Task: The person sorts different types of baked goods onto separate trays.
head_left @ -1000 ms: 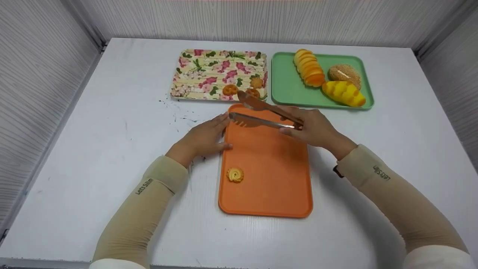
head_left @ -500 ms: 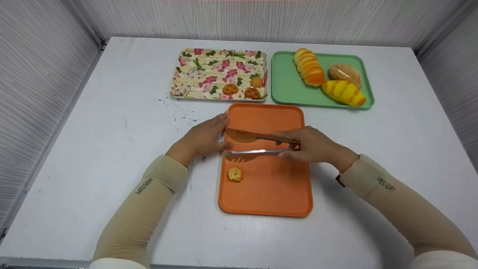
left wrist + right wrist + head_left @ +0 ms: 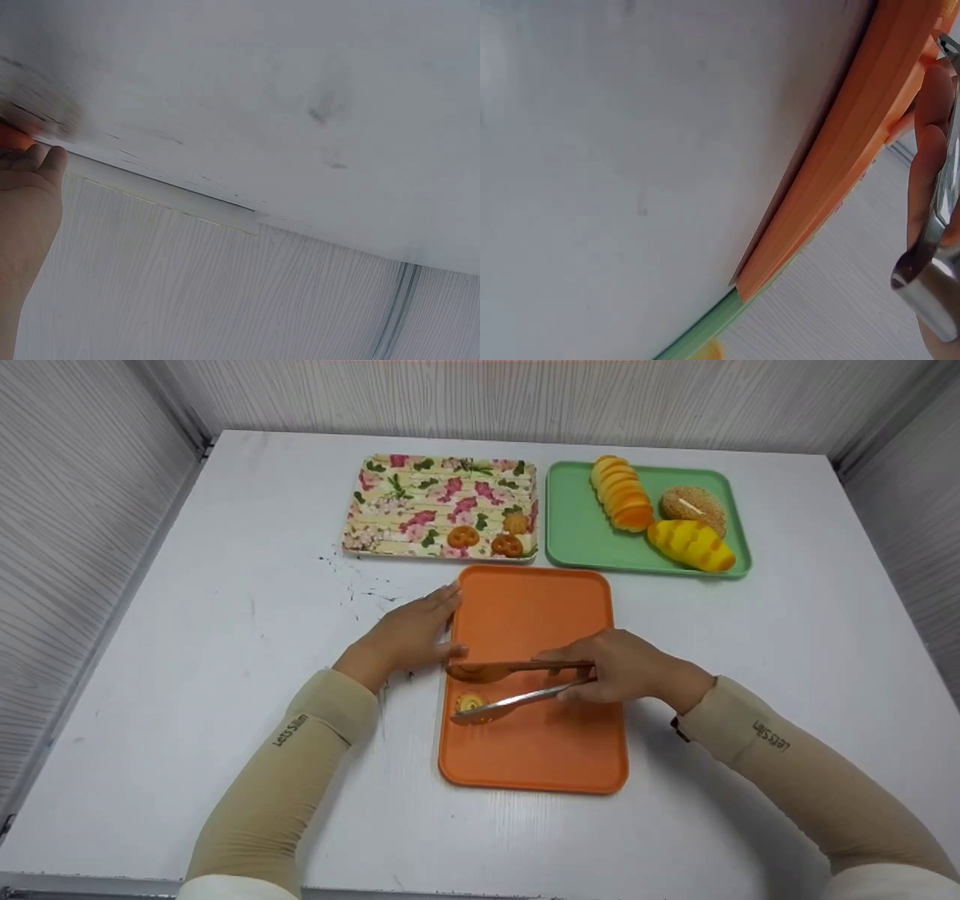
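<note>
My right hand grips a pair of metal tongs over the orange tray. In the head view the tongs' arms are spread, one on either side of a round swirl cookie. The lower arm covers part of that cookie, and I cannot tell whether it touches. In the right wrist view the metal end of the tongs shows beside my curled fingers. My left hand rests against the tray's left edge, fingers extended and thumb on the rim. Only part of that hand shows in the left wrist view.
Behind the orange tray lies a floral tray with two pretzels and a scalloped biscuit. To its right, a green tray bears a sliced-looking loaf, a seeded bun and a yellow bread. Walls enclose the white table.
My right hand has brought the tongs down from the orange tray's far end to the cookie, with their arms spread around it. The left hand has stayed in place.
</note>
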`<state>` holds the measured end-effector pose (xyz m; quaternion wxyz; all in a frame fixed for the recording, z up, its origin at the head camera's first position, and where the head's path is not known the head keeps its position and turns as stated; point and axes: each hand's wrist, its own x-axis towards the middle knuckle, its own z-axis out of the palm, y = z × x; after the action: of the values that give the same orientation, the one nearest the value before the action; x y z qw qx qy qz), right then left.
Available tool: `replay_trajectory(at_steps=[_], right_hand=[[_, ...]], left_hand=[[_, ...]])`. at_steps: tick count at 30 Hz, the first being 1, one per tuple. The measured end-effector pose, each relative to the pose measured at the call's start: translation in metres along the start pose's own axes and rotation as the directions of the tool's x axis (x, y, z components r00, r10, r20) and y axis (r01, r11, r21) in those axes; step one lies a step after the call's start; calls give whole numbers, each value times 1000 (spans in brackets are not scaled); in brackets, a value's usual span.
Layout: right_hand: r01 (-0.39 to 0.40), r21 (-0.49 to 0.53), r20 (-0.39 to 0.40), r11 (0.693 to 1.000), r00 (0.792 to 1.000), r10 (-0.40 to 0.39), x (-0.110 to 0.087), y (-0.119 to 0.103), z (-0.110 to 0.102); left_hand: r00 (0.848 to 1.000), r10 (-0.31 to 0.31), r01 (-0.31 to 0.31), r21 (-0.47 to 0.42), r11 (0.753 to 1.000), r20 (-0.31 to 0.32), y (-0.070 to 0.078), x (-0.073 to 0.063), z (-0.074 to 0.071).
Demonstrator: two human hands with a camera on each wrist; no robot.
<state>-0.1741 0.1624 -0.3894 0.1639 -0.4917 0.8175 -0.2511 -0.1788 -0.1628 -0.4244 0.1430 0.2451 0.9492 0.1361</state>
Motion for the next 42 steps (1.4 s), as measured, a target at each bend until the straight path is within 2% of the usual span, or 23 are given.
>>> replay_trajectory(at_steps=[13, 26, 35, 42], right_hand=[[72, -125, -30, 990, 997, -76, 2, -11, 2], [106, -158, -74, 982, 990, -119, 1, -10, -2], [84, -158, -130, 984, 986, -105, 1, -5, -14], [11, -175, -183, 984, 982, -44, 5, 1, -27]], left_hand=[[1000, 5, -5, -1, 1000, -3, 0, 0, 0], [1000, 0, 0, -9, 1000, -3, 2, -1, -1], [1000, -7, 7, 5, 1000, -2, 3, -2, -2], [1000, -5, 5, -2, 1000, -3, 3, -2, -2]])
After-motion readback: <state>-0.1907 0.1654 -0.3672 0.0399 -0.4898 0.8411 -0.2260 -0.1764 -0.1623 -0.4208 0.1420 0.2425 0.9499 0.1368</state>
